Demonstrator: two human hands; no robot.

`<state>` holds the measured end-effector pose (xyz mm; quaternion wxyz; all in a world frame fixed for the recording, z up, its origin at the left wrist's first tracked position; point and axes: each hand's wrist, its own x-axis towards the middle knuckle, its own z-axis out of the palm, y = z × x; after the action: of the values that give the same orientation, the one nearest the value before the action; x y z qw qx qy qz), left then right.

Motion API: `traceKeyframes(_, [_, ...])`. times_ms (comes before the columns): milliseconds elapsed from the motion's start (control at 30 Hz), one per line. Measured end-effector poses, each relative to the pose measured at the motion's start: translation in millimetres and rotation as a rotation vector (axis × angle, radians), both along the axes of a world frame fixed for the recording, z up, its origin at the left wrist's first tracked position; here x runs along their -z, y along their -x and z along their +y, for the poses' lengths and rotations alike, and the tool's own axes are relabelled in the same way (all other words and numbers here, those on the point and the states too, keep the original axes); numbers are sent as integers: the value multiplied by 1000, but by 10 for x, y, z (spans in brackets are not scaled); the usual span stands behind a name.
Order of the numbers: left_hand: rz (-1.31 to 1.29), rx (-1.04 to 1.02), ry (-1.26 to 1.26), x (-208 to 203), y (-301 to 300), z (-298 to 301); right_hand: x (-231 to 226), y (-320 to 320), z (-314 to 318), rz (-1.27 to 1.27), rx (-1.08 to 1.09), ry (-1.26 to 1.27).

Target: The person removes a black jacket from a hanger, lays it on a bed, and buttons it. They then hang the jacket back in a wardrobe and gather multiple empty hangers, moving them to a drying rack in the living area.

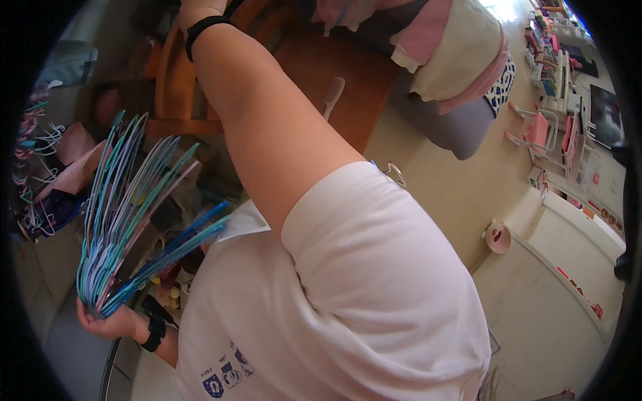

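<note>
My left hand sits at the lower left, closed around the base of a fanned bundle of thin clothes hangers in blue, teal and lilac. A black band is on that wrist. My right arm stretches up across the middle of the view, with a black wristband near the top. The right hand itself is cut off by the top edge. My white short-sleeved shirt fills the lower centre.
A wooden chair or bench stands ahead with grey, pink and cream clothes piled on it. More hangers and pink items lie at the left. A pink stool and a small pink cup stand on the pale floor at the right.
</note>
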<state>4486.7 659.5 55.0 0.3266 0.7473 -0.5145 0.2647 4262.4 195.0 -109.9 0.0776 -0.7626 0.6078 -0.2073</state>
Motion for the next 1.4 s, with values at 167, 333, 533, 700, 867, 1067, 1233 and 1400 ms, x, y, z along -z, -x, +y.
traceKeyframes(167, [25, -27, -33, -62, 74, 116, -132, -30, -96, -40, -9, -38])
traceKeyframes(333, [77, -83, -38, 25, 6, 228, -334, 56, -109, 17, 0, -113])
traceKeyframes(533, [104, -88, -94, 26, -40, 278, -462, 32, -267, 21, 119, -118])
traceKeyframes(700, [128, -49, -92, 28, 13, 244, -350, 33, -363, -57, 177, -98])
traceKeyframes(867, [227, -21, -15, 50, 66, 214, -237, 91, -307, -65, 172, -74])
traceKeyframes(1067, [192, 27, -22, 33, 61, 128, -178, 250, -135, -64, 156, 28])
traceKeyframes(1233, [155, 65, -68, 65, 81, 95, -330, 260, -48, 19, 160, 71])
traceKeyframes(1400, [499, 150, 144, 240, 164, 31, -395, 395, -15, 94, 129, 82])
